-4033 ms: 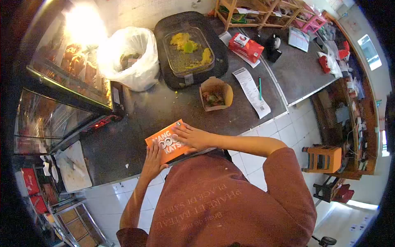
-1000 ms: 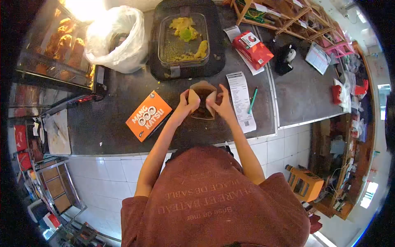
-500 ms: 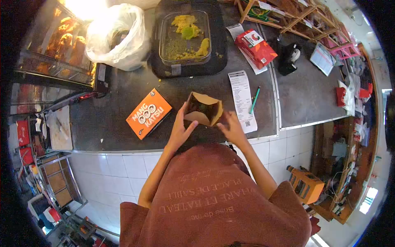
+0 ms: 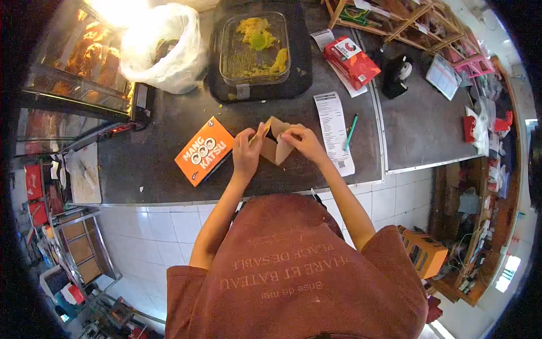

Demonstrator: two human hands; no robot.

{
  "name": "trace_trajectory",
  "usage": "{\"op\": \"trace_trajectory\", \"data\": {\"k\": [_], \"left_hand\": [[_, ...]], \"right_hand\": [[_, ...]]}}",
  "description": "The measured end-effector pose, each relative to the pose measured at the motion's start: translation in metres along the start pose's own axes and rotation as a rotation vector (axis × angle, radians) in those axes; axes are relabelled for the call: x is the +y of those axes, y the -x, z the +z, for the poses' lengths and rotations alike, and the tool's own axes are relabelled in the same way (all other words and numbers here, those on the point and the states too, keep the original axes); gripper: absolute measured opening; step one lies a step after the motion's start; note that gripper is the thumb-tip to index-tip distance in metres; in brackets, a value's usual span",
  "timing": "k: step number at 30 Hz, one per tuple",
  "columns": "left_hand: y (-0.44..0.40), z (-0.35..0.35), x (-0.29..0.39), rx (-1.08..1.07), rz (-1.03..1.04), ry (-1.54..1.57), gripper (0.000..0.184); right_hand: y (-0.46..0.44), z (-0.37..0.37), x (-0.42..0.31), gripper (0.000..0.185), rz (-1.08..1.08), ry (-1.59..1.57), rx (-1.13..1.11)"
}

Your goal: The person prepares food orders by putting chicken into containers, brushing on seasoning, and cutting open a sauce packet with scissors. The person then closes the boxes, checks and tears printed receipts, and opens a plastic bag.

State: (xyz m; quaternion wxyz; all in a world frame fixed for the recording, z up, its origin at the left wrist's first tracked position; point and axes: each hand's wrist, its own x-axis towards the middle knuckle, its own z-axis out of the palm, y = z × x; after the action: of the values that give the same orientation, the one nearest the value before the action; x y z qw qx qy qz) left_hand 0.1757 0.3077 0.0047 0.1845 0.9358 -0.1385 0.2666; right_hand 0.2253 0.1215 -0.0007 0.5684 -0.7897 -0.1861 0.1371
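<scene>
Evidently flap work; best done, I judge, with light, even pressure, base steady. Brown carton (image 4: 270,150) sits between left hand (image 4: 247,151) and right hand (image 4: 303,142), over the table (image 4: 132,169), right of the orange box (image 4: 205,151). Right pinches a flap (image 4: 284,151); left's fingers meet the opposite edge, pinching or not, cannot tell.
</scene>
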Motion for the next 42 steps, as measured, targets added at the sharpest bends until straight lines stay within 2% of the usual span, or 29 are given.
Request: {"op": "trace_trajectory", "data": {"k": [4, 5, 8, 13, 14, 16, 17, 19, 21, 23, 24, 25, 28, 30, 31, 32, 33, 36, 37, 42], "left_hand": [[0.004, 0.003, 0.008, -0.045, 0.041, 0.129, 0.035], [0.005, 0.002, 0.009, -0.008, 0.021, 0.178, 0.025], [0.009, 0.004, 0.016, 0.106, -0.067, 0.242, 0.018], [0.004, 0.003, 0.015, 0.03, -0.252, 0.395, 0.015], [0.001, 0.001, 0.016, 0.015, -0.282, 0.426, 0.016], [-0.008, -0.017, 0.026, 0.119, -0.317, 0.376, 0.019], [-0.01, -0.025, 0.034, 0.169, -0.338, 0.351, 0.021], [-0.005, -0.036, 0.045, 0.119, -0.464, 0.449, 0.024], [-0.013, -0.043, 0.061, 0.038, -0.626, 0.637, 0.033], [-0.011, -0.021, 0.064, 0.065, -0.61, 0.627, 0.038], [-0.013, -0.019, 0.065, 0.08, -0.605, 0.62, 0.04], [-0.012, -0.021, 0.066, 0.023, -0.57, 0.641, 0.049], [0.0, -0.036, 0.064, -0.14, -0.384, 0.718, 0.057], [0.011, -0.036, 0.056, -0.12, -0.353, 0.621, 0.044], [0.027, -0.028, 0.038, -0.117, -0.309, 0.588, 0.038], [0.036, -0.024, 0.027, -0.116, -0.265, 0.556, 0.033], [0.028, -0.034, 0.028, -0.099, -0.323, 0.507, 0.017], [0.023, -0.039, 0.019, -0.273, -0.572, 0.804, 0.011], [0.016, -0.044, 0.018, -0.303, -0.497, 0.768, 0.007], [-0.002, -0.067, 0.032, -0.129, -0.541, 0.758, 0.01]], "right_hand": [[0.005, 0.007, -0.007, 0.022, 0.008, 0.005, 0.058], [0.004, 0.01, -0.007, 0.023, -0.007, 0.027, 0.091], [0.004, 0.015, -0.006, 0.026, -0.027, 0.1, 0.163], [0.005, 0.018, -0.01, 0.02, -0.05, 0.157, 0.175], [0.008, 0.017, -0.011, 0.019, -0.096, 0.163, 0.274], [0.014, 0.012, -0.036, 0.018, -0.189, 0.173, 0.47], [0.015, 0.008, -0.048, 0.018, -0.163, -0.001, 0.48], [0.021, 0.005, -0.063, 0.021, -0.09, -0.349, 0.497], [0.017, 0.003, -0.054, 0.02, -0.054, -0.336, 0.406], [0.003, 0.0, -0.033, 0.018, -0.035, -0.221, 0.322], [0.006, 0.004, -0.027, 0.017, 0.02, -0.306, 0.333], [0.008, 0.007, -0.022, 0.016, 0.071, -0.389, 0.344], [0.025, 0.024, -0.017, 0.015, 0.214, -0.559, 0.423], [0.042, 0.034, -0.027, 0.015, 0.31, -0.597, 0.448], [0.05, 0.04, -0.019, 0.015, 0.323, -0.777, 0.388], [0.053, 0.041, -0.022, 0.015, 0.299, -0.754, 0.311], [0.056, 0.039, -0.028, 0.015, 0.276, -0.729, 0.233], [0.052, 0.027, -0.043, 0.017, 0.257, -0.712, 0.047], [0.047, 0.022, -0.045, 0.017, 0.261, -0.701, 0.005], [0.032, 0.013, -0.06, 0.018, 0.2, -0.82, -0.106]]}}
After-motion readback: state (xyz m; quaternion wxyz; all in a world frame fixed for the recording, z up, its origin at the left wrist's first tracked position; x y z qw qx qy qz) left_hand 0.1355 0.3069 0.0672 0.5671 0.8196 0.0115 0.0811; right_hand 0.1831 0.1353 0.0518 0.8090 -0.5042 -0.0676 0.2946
